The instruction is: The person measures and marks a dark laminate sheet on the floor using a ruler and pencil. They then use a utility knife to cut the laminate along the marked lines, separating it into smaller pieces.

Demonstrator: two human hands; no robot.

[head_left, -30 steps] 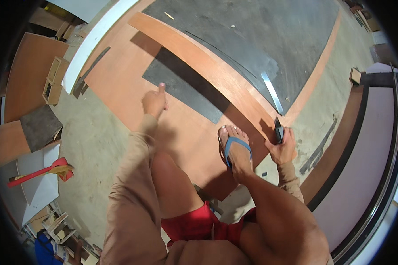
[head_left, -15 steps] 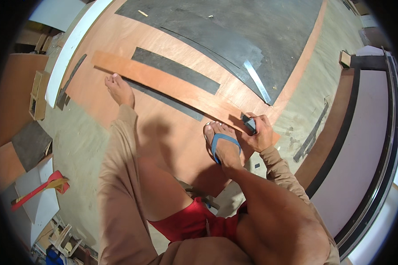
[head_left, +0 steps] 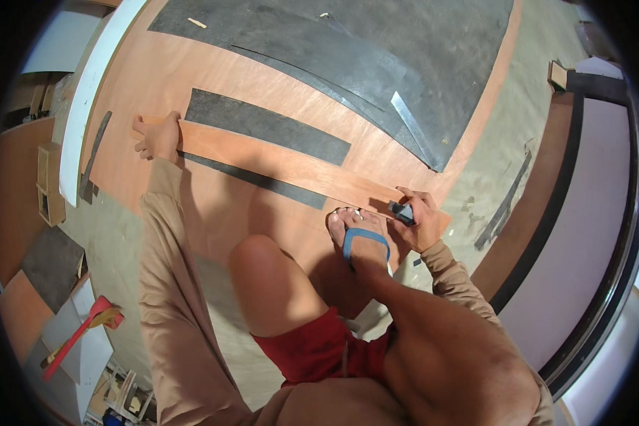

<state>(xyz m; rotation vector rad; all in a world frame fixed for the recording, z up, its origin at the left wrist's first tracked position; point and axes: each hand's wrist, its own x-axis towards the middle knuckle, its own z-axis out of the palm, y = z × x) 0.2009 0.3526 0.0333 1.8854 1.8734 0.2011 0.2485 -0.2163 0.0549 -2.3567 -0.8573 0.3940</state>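
Observation:
A long, narrow plywood strip (head_left: pixel 284 165) lies across the larger plywood sheet (head_left: pixel 220 216). My left hand (head_left: pixel 160 137) is closed over the strip's left end, its fingers curled at the edge. At the right end, my right hand (head_left: pixel 422 221) grips a small dark grey block-like tool (head_left: pixel 402 212) whose exact kind I cannot make out. That hand rests beside the strip. My right foot, in a blue-strapped flip-flop (head_left: pixel 366 238), stands against the strip's near edge. Dark laminate pieces lie on both sides of it: a wide one (head_left: pixel 263 124) beyond and a thin one (head_left: pixel 255 179) nearer me.
Beyond lies a large dark sheet (head_left: pixel 376 64) with a metal straightedge (head_left: pixel 413 128) on it. A white panel (head_left: pixel 96 99) edges the left. A red-handled tool (head_left: pixel 85 334) lies at lower left. On the right stands a long dark-framed panel (head_left: pixel 582 192).
My left hand has moved from the strip's near edge onto its left end. That end has come down and nearer to me. My right hand keeps its grip on the tool.

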